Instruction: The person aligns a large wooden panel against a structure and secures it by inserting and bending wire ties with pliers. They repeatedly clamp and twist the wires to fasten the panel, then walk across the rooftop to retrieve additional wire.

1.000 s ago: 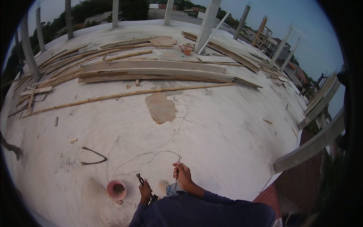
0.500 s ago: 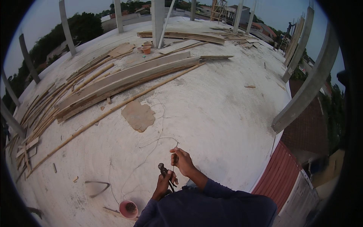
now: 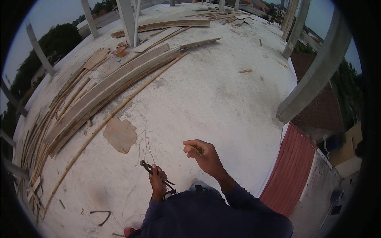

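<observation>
My left hand is closed around dark pincers, their jaws pointing up and to the left and their handles sticking out at the right of the fist. A thin wire rises from the same hand, its top end bent. To the right of it, my right hand hovers above the pale concrete, index finger stretched and thumb apart from it, with nothing seen between them. More loose wire lies on the concrete left of my body. A reddish bucket is partly hidden by my left sleeve.
Long boards and a bamboo pole lie across the left. A flat brown piece rests ahead of me, and a bent metal bar at lower left. Concrete columns and a red metal roof border the right.
My right hand has let go of the wire and moved to the right. My left hand with the pincers has shifted left and up. The whole view has turned, too.
</observation>
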The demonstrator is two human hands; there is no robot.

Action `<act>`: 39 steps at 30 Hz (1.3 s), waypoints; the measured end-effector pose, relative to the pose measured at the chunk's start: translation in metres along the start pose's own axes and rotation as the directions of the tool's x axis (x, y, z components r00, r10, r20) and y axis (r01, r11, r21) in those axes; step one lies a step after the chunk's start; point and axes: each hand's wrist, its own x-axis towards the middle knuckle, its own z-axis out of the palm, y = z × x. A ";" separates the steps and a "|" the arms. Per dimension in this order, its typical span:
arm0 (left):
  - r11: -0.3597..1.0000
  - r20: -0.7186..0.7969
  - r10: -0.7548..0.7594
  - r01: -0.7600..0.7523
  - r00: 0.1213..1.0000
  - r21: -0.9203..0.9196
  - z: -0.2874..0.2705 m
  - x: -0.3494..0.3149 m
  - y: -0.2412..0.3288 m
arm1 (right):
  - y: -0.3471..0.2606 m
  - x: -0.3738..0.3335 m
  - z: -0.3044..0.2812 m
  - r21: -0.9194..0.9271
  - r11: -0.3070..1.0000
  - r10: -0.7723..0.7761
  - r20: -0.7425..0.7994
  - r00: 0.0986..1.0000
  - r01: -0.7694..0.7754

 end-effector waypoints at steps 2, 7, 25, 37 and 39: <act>0.993 -0.041 0.052 -0.056 0.998 -0.102 0.022 0.028 0.007 | -0.060 0.007 -0.037 0.014 0.932 -0.361 -0.063 0.930 0.363; 0.979 -0.034 0.111 -0.115 0.993 -0.170 0.082 0.099 0.032 | -0.170 0.037 -0.087 0.441 0.318 -0.929 -0.031 0.368 0.840; 0.986 0.163 -0.165 0.160 0.973 0.044 0.395 0.414 0.013 | -0.098 0.408 -0.288 -0.032 0.691 -0.713 -0.197 0.673 0.722; 0.917 0.149 -0.364 0.325 0.920 0.232 0.609 0.598 -0.088 | 0.453 0.392 -0.559 -0.289 0.542 0.547 -0.591 0.593 -0.789; 0.936 0.122 -0.328 0.306 0.937 0.173 0.657 0.637 -0.090 | 0.478 0.417 -0.575 -0.771 0.231 0.584 -0.378 0.718 -0.593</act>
